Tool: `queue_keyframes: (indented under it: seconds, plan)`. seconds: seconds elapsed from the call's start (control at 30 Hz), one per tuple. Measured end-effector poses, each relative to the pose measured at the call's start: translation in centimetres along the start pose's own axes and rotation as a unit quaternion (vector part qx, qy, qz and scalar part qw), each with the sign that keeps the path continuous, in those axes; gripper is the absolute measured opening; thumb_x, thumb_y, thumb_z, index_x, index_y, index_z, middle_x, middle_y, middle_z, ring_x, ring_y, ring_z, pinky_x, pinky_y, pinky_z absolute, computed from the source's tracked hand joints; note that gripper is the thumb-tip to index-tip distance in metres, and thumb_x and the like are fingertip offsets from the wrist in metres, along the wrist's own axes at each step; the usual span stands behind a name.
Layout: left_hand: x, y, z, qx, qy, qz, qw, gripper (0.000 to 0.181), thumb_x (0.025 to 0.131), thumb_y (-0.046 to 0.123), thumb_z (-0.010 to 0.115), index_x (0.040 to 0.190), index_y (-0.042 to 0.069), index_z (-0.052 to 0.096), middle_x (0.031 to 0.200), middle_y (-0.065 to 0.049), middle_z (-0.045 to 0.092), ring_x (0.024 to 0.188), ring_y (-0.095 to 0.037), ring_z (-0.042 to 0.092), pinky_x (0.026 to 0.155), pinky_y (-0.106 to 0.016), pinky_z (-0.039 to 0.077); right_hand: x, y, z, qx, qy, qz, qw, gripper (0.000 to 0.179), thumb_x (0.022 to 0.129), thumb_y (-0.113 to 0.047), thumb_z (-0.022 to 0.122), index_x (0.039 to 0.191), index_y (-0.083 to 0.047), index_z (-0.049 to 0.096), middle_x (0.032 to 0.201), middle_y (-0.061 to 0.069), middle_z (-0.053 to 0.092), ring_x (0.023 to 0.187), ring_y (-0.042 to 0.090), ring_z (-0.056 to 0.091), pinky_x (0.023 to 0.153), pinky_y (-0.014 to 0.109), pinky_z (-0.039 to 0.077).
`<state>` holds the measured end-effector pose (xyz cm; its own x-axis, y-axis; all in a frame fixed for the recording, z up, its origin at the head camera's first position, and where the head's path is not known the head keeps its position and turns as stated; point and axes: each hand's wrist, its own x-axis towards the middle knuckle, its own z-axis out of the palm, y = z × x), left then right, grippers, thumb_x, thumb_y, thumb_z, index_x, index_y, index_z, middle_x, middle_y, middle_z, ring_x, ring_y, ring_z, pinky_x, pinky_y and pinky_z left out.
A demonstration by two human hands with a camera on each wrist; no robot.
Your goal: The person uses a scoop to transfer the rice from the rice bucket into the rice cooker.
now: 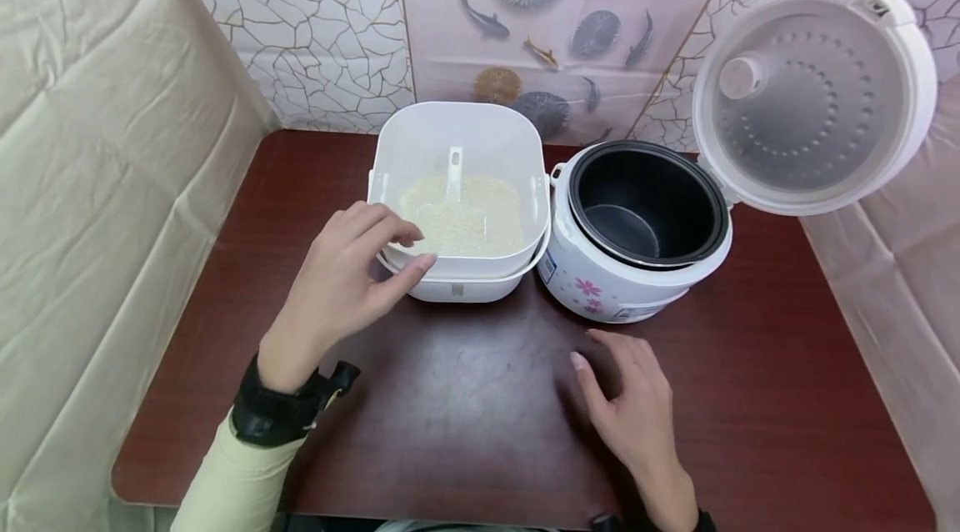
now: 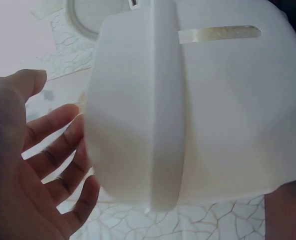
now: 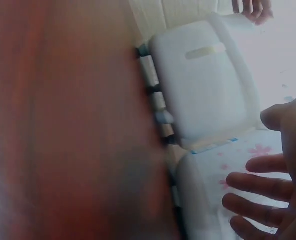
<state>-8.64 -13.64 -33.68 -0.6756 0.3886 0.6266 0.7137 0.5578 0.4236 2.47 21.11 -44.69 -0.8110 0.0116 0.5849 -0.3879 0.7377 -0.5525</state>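
Observation:
A white rice bin (image 1: 465,290) stands at the middle of the table, with a layer of rice (image 1: 502,207) inside. A white scoop (image 1: 454,173) lies on the rice, its handle leaning toward the back wall. My left hand (image 1: 348,269) hovers at the bin's front left corner, fingers bent and thumb apart, holding nothing. In the left wrist view its fingertips are right at the bin's rim. My right hand (image 1: 633,394) is over the table in front of the rice cooker (image 1: 592,265), fingers spread and grasping nothing. The cooker's black inner pot (image 1: 645,207) shows a bare bottom.
The cooker's lid (image 1: 810,98) stands raised at the back right. The bin's carrying handle (image 1: 542,253) hangs down around its front. Patterned cloth (image 1: 315,32) covers the back wall, and a pale curtain (image 1: 97,182) borders the dark red table (image 1: 787,399) on the left.

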Motion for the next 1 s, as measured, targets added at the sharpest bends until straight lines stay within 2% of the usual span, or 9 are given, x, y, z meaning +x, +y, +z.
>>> queue_keyframes:
  seconds: [0.13,0.27,0.4,0.5,0.63,0.8,0.87,1.0]
  plan:
    - [1.0,-0.9,0.8,0.012,-0.010,0.007,0.9999,0.019,0.097,0.030,0.076,0.099,0.012,0.073,0.089,0.003,0.067,0.088,-0.016,0.061,0.083,-0.036,0.045,1.7,0.1,-1.2,0.016,0.026,-0.027,0.9992,0.023,0.092,-0.017,0.077,0.111,-0.005,0.078,0.105,0.009,0.076,0.095,0.029,0.067,0.099,0.016,0.041]
    - [1.2,-1.6,1.5,0.044,-0.014,0.010,0.9989,0.016,0.099,0.025,0.069,0.102,0.011,0.074,0.088,0.003,0.070,0.084,-0.015,0.066,0.076,-0.037,0.045,3.8,-0.3,-2.5,0.027,0.062,-0.076,0.9948,0.021,0.097,-0.019,0.073,0.101,0.000,0.079,0.095,0.012,0.075,0.082,0.027,0.066,0.091,0.014,0.045]
    - [1.4,-2.0,1.8,0.060,-0.011,0.004,0.9981,0.022,0.096,0.018,0.060,0.111,0.008,0.073,0.089,0.001,0.069,0.085,-0.018,0.064,0.076,-0.039,0.046,6.5,-1.0,-3.2,0.045,0.125,-0.144,0.9806,0.034,0.100,-0.027,0.070,0.089,0.004,0.078,0.083,0.015,0.073,0.069,0.030,0.061,0.077,0.023,0.046]
    - [1.8,-2.0,1.9,0.065,-0.015,-0.012,0.9977,0.030,0.093,0.015,0.058,0.120,0.008,0.069,0.092,0.002,0.066,0.086,-0.018,0.060,0.077,-0.038,0.046,8.6,-1.4,-3.4,0.046,0.182,-0.172,0.9672,0.041,0.098,-0.033,0.073,0.084,0.005,0.077,0.078,0.018,0.071,0.068,0.038,0.057,0.073,0.037,0.039]
    - [2.5,-1.8,2.0,0.086,-0.028,-0.050,0.9947,0.041,0.091,0.017,0.058,0.131,0.010,0.065,0.096,0.004,0.065,0.085,-0.017,0.057,0.074,-0.037,0.045,11.1,-1.0,-3.5,0.036,0.222,-0.174,0.9587,0.050,0.094,-0.044,0.077,0.086,0.005,0.076,0.083,0.023,0.070,0.076,0.047,0.055,0.079,0.041,0.034]
    - [3.3,-1.6,2.6,0.089,-0.042,-0.106,0.9895,0.054,0.095,0.030,0.056,0.145,0.012,0.057,0.104,0.003,0.067,0.095,-0.020,0.059,0.082,-0.041,0.046,13.5,0.8,-3.6,0.049,0.232,-0.170,0.9565,0.059,0.093,-0.052,0.073,0.084,0.006,0.075,0.082,0.026,0.068,0.075,0.049,0.055,0.084,0.037,0.038]
    - [3.4,-1.5,3.1,0.091,-0.043,-0.115,0.9882,0.058,0.095,0.034,0.055,0.149,0.012,0.055,0.108,0.002,0.068,0.100,-0.023,0.060,0.087,-0.044,0.045,14.0,1.4,-3.7,0.057,0.241,-0.163,0.9550,0.061,0.093,-0.052,0.071,0.080,0.007,0.074,0.078,0.026,0.067,0.072,0.049,0.054,0.082,0.033,0.040]
    - [3.5,-1.0,3.9,0.115,-0.045,-0.109,0.9864,0.061,0.092,0.034,0.055,0.149,0.013,0.054,0.115,0.000,0.068,0.107,-0.026,0.059,0.088,-0.045,0.044,14.4,2.0,-3.9,0.067,0.259,-0.151,0.9515,0.063,0.092,-0.053,0.069,0.077,0.008,0.073,0.074,0.027,0.066,0.069,0.049,0.053,0.082,0.030,0.041]
